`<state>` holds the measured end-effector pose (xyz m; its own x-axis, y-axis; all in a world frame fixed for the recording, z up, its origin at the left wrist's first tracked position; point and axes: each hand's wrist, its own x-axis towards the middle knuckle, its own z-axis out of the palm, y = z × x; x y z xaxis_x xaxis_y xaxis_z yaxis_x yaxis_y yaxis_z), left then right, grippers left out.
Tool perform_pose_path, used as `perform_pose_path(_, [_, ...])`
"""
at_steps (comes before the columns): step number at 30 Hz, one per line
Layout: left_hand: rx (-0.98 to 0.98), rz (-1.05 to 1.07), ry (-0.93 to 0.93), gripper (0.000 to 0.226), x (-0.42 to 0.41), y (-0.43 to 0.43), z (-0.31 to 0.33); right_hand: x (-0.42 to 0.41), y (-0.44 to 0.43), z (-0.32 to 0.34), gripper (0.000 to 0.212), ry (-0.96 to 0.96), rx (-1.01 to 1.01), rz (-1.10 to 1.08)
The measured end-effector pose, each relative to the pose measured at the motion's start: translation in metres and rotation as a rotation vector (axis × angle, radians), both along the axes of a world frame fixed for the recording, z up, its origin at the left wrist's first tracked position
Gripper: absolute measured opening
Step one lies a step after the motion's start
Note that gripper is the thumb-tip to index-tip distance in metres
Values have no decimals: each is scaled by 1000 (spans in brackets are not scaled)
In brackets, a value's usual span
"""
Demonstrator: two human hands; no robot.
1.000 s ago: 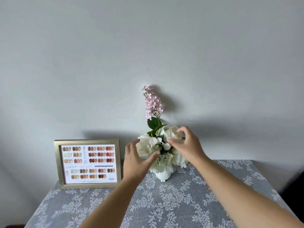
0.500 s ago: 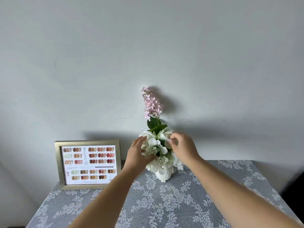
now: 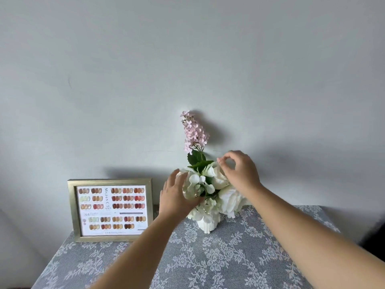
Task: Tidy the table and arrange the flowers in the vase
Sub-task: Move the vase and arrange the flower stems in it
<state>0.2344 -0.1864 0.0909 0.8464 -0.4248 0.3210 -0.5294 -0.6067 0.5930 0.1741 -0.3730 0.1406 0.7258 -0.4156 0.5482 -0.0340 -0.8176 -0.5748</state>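
Flowers [image 3: 205,185]: white blooms are sitting bunched in a vase, with green leaves among them.
Pink sprig [image 3: 193,132]: is rising upright above the white blooms, close to the wall.
Vase [image 3: 207,225]: small and white, is standing on the worktop near its back edge.
Left hand [image 3: 177,197]: is lying open, fingers spread, cupping the left side of the white blooms.
Right hand [image 3: 239,172]: is pinching thumb and forefinger together at a petal on the upper right of the bunch.
Frame [image 3: 111,209]: gold, is standing left of the vase, showing rows of colour swatches.
Worktop [image 3: 208,263]: is lying under a grey lace cloth.
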Motion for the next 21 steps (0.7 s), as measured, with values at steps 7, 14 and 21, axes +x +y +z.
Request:
perform_pose_path(7, [-30,-23,-13,84,5,-5,-4,62,-7,16,16,229,139,66])
perform_pose_path(14, [-63,-58,-34,82,17,-4,-5,99,-11,16,30,424,417,135])
perform_pose_path(21, [-69,-48,-31,82,20,-6,-7,97,-10,17,26,387,402,121])
